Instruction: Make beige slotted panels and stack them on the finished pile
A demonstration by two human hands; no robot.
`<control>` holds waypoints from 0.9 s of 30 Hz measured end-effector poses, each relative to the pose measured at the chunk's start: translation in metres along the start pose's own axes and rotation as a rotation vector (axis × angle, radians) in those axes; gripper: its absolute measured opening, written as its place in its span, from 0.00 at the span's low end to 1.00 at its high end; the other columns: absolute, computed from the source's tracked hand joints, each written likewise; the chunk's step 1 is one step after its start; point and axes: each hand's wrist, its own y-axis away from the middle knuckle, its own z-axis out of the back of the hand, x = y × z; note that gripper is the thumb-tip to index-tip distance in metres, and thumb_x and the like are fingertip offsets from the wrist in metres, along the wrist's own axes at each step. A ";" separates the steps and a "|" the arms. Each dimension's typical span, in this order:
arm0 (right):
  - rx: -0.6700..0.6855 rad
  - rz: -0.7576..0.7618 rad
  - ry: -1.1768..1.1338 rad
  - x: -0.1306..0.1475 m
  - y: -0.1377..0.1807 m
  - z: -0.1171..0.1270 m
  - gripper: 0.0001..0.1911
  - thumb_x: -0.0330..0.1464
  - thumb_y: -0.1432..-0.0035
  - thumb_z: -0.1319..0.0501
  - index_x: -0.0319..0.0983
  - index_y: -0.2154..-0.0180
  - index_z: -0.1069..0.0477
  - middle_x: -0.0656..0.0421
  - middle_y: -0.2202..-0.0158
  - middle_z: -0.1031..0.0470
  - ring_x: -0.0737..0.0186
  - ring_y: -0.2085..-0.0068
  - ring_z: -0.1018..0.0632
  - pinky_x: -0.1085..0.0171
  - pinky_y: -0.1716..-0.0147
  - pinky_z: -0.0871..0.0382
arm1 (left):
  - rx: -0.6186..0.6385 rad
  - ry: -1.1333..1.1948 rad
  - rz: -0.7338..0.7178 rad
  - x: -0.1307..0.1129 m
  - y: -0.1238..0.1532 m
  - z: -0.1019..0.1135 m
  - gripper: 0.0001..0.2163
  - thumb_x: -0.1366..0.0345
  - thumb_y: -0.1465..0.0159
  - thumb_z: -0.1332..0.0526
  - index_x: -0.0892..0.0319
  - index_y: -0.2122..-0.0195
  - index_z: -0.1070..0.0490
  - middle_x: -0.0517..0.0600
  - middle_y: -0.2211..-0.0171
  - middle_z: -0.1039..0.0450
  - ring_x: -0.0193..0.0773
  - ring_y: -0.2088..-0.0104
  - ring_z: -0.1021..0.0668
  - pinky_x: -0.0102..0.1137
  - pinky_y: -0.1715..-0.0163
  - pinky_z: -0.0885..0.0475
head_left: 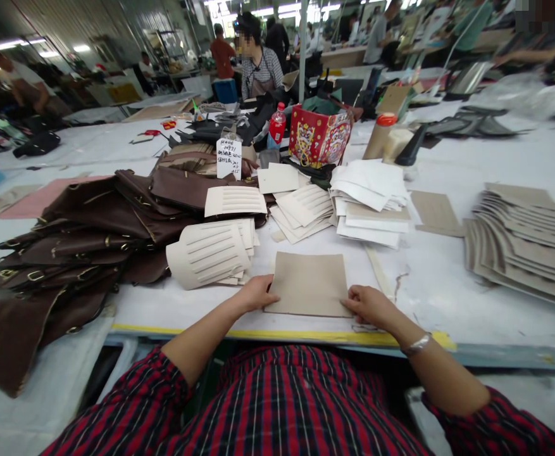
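A flat taupe rectangular panel (309,284) lies at the table's front edge, between my two hands. My left hand (258,292) pinches its left edge, thumb on top. At the opposite edge, my right hand (367,305) grips the lower right corner with curled fingers. Just beyond the panel, on the left, sits a pile of cream slotted pieces (211,253). Another slotted cream piece (236,201) rests on dark brown leather bags (111,215). More cream pieces (303,206) and a stack of white sheets (369,187) lie behind the panel.
Fanned taupe panels (528,237) are stacked on the right, near a single taupe panel (436,212). Farther back stand a red patterned box (322,136), a red-labelled bottle (276,126) and a handwritten tag (228,158). Yellow tape (258,334) runs along the front edge. Other people work behind.
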 end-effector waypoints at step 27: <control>0.070 0.043 -0.035 0.002 0.000 0.013 0.07 0.34 0.49 0.44 0.36 0.71 0.32 0.60 0.82 0.27 0.68 0.80 0.26 0.73 0.80 0.37 | -0.017 -0.536 -0.799 -0.084 -0.004 -0.055 0.18 0.71 0.38 0.53 0.58 0.46 0.41 0.54 0.51 0.34 0.41 0.54 0.33 0.36 0.53 0.38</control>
